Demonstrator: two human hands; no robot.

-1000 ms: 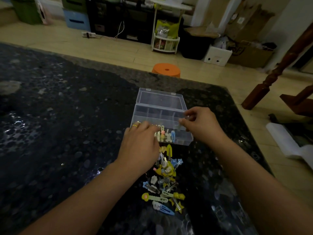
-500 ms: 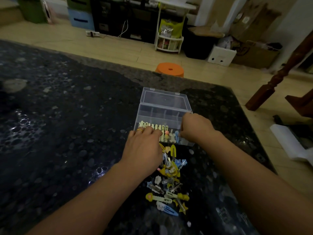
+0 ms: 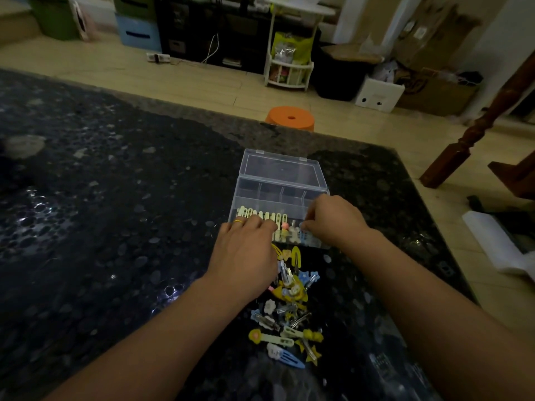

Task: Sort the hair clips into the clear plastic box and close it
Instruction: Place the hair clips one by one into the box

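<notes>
A clear plastic box (image 3: 278, 195) stands open on the dark speckled table (image 3: 115, 227), its lid (image 3: 280, 170) tilted back. A row of pale yellow hair clips (image 3: 260, 213) fills the front compartment. My left hand (image 3: 246, 256), with a gold ring, lies over the box's front left, its bent fingers on that row. My right hand (image 3: 333, 218) reaches into the front right of the box, thumb and fingers pinched together on a small hair clip, fingertips mostly hidden. A loose pile of coloured hair clips (image 3: 289, 319) lies on the table just in front of the box, between my forearms.
The table's right edge runs close beside my right arm. Beyond the far edge an orange stool (image 3: 291, 118) stands on the floor. A wooden post (image 3: 474, 134) and white paper (image 3: 498, 244) are at the right.
My right hand has come down from above the back compartments into the box's front right corner. My left hand has stayed on the row of clips.
</notes>
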